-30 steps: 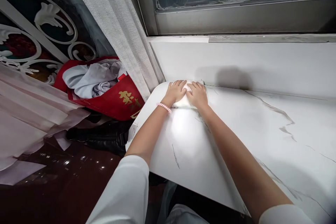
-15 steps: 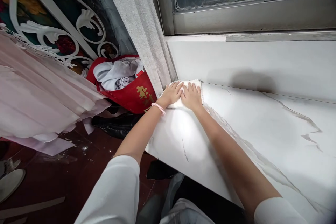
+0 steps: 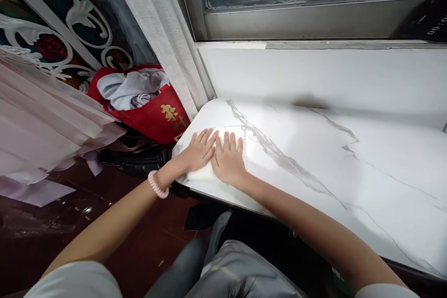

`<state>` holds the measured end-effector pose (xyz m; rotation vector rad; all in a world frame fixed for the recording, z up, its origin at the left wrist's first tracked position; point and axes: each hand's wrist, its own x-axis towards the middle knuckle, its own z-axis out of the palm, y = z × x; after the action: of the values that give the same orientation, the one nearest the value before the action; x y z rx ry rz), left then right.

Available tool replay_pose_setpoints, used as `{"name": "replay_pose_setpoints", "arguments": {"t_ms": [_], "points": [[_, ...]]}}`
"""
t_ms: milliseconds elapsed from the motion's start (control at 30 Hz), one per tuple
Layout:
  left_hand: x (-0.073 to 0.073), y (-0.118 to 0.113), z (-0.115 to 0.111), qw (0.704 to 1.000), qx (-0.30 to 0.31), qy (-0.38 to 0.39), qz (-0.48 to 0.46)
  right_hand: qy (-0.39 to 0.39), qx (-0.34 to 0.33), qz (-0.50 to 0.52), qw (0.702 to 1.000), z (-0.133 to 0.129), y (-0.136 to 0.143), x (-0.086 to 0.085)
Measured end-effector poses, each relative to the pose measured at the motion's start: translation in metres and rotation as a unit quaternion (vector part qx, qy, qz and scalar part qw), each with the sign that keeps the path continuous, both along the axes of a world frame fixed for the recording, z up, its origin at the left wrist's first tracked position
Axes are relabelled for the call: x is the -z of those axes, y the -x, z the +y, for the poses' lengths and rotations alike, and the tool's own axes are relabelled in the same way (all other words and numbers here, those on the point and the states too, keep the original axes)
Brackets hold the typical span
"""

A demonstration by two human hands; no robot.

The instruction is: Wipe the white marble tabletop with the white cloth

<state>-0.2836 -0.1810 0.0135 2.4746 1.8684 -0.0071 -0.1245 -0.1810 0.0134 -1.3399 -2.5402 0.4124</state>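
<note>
A white cloth (image 3: 223, 136) lies flat near the left end of a white marble-patterned tabletop (image 3: 314, 144). My left hand (image 3: 199, 152) rests on its left part with fingers stretched out, a pink coiled band (image 3: 158, 185) around the wrist. Beside it, my right hand (image 3: 228, 158) presses flat on the cloth, fingers spread and pointing toward the wall. The two hands touch or nearly touch at the thumbs. Part of the cloth is hidden under the palms.
Left of the tabletop stands a red bag (image 3: 146, 118) holding pale fabric (image 3: 131, 88). A light curtain (image 3: 164, 32) hangs by the tabletop's far left corner. Behind is a white wall (image 3: 314, 72) below a metal-framed window (image 3: 296, 23). Pink drapery (image 3: 45, 121) hangs at far left.
Both hands and the cloth have moved from the far left corner by the wall toward me, along the tabletop's left end. The camera view has shifted too.
</note>
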Motion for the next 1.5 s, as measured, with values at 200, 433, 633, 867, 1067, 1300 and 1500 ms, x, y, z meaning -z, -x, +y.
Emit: {"name": "replay_pose_setpoints", "arguments": {"t_ms": [200,433,633,867,1067,1300,1500], "points": [[0.002,-0.027,-0.054,0.999,-0.007,-0.016,-0.034,0.075,-0.048,0.012,0.996,-0.040,-0.042,-0.009],[-0.005,-0.034,-0.039,0.996,0.021,-0.033,-0.078,0.172,-0.062,-0.037,0.982,-0.016,-0.063,-0.026],[-0.001,-0.049,0.042,0.996,0.017,-0.057,-0.065,0.020,0.069,-0.068,0.995,0.049,-0.041,-0.007],[-0.001,-0.099,0.147,0.983,-0.036,-0.170,-0.063,-0.089,0.143,-0.035,0.985,0.158,-0.069,0.011],[0.005,-0.126,0.177,0.982,-0.003,-0.164,-0.092,-0.121,0.176,-0.015,0.977,0.179,-0.097,0.019],[0.007,-0.140,0.135,0.988,-0.021,-0.119,-0.096,-0.106,0.169,-0.071,0.977,0.139,-0.112,0.014],[0.010,-0.168,0.046,0.990,-0.001,-0.118,-0.081,-0.146,0.126,-0.114,0.975,0.052,-0.147,0.012]]}}
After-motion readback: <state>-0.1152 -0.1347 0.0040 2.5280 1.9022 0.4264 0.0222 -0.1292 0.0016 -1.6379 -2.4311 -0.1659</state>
